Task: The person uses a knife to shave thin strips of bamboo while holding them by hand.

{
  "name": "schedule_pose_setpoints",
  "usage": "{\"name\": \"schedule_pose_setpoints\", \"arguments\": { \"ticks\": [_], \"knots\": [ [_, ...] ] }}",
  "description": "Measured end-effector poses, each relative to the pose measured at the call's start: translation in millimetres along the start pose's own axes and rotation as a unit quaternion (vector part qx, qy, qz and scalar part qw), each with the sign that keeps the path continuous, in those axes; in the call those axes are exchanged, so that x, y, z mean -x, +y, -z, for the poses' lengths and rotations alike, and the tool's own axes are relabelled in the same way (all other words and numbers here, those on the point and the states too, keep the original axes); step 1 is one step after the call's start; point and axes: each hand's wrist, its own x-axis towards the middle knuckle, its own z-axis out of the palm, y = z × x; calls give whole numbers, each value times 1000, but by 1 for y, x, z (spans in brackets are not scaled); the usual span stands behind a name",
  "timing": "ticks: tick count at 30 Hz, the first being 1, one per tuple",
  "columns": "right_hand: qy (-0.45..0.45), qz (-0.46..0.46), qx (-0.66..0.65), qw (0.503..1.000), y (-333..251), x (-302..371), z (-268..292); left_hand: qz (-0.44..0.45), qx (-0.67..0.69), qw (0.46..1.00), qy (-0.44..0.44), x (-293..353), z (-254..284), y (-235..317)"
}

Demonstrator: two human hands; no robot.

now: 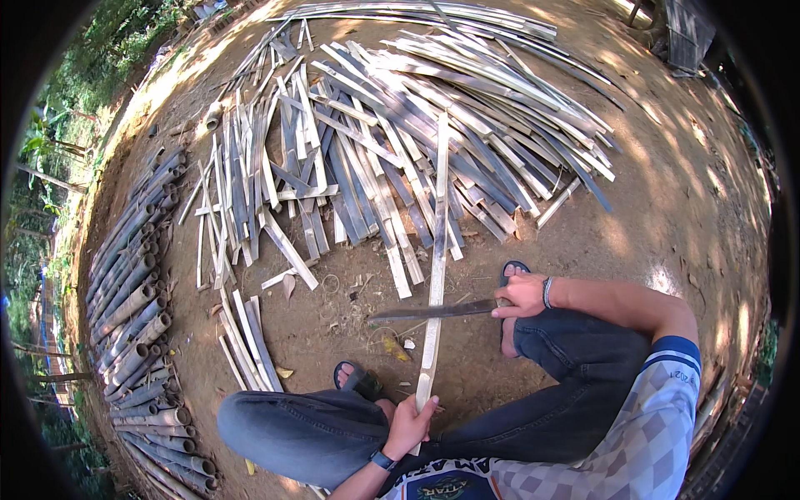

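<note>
A long split bamboo strip (437, 267) runs away from me across the middle, its pale inner face showing. My left hand (410, 423) is wrapped round the near end of it, close to my lap. In my right hand (523, 297), closed round the handle, is a machete (450, 312) with a dark blade pointing left. The blade lies across the strip, roughly at right angles to it; whether it touches or cuts into the strip I cannot tell. The strip's far end reaches over the heap of split bamboo (375, 133).
Stacked dark bamboo poles (137, 292) line the left side. A few loose strips (250, 342) lie by my left knee (250, 425). Dry leaves (396, 347) and chips dot the brown dirt ground (650, 208). My sandalled feet (510, 333) stand either side of the strip.
</note>
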Motion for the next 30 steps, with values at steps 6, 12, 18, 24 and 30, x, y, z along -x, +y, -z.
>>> {"name": "schedule_pose_setpoints", "arguments": {
  "ticks": [6, 12, 18, 24, 30],
  "knots": [
    [22, -5, -31, 999, 3, 1, 6, -1, -27, 1000, 8, -1, -1, -5],
    [27, 25, -22, 999, 2, 6, -1, 4, -17, 1000, 5, -2, 3, -1],
    [0, 13, -41, 999, -2, 6, -7, 4, -53, 999, 12, -4, 1, -3],
    [-9, 74, -42, 996, -15, 9, -11, 5, -48, 999, 12, -1, 3, 9],
    [-20, 34, -42, 998, -10, 6, -2, -19, -108, 993, 37, 0, 3, 10]
  ]
}}
